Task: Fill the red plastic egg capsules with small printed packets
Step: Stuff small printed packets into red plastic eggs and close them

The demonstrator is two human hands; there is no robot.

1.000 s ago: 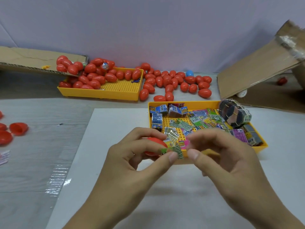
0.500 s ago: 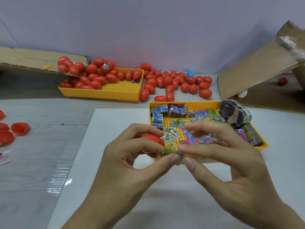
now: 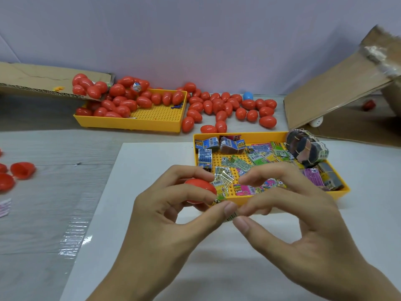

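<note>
Two hands meet over the bench's white sheet: our left hand [image 3: 173,216] grips a red egg capsule [image 3: 198,189] mouth toward the right hand [image 3: 303,224], which pinches a small printed packet [image 3: 230,217] at its opening, just before the yellow packet tray [image 3: 344,192], likely for short reaches.

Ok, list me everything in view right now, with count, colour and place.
egg half: one, red, in the left hand
packet: one, printed, pinched between both hands
packet tray: one, yellow, centre right, full of loose and bundled packets
egg tray: one, yellow, far left, partly filled
closed eggs: many, red, in and beside the egg tray
blue egg: one, far back
open halves: several, red, left edge
cardboard flaps: two, brown, far left and right
hands: left, right
</note>
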